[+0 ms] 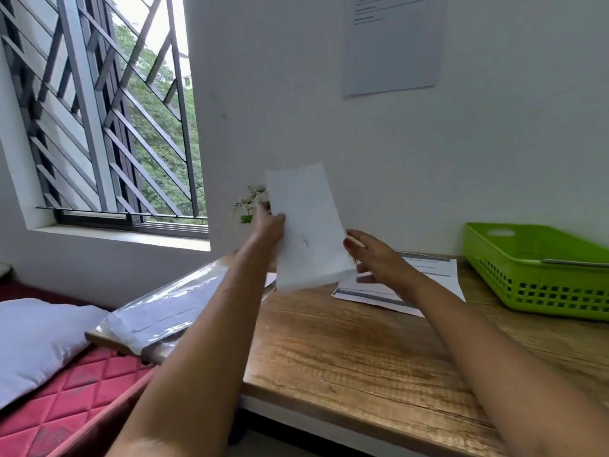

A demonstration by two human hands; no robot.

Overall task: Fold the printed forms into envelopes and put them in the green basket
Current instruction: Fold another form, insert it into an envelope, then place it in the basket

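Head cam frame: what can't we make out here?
Head view only.
Sheet: envelope or folded form unclear, blurred; left hand covers its left edge.
Forms: print blurred, partly behind right hand.
Basket: right end cut off by frame; contents mostly behind its wall.
Flowers: mostly behind sheet.
Wall notice: top cut off, text too small.

Green lattice-walled basket [540, 291]; white paper [306, 225]; brown wood-grain table [346, 351]; red diamond-quilted mattress [75, 400]; white pillow [36, 338].
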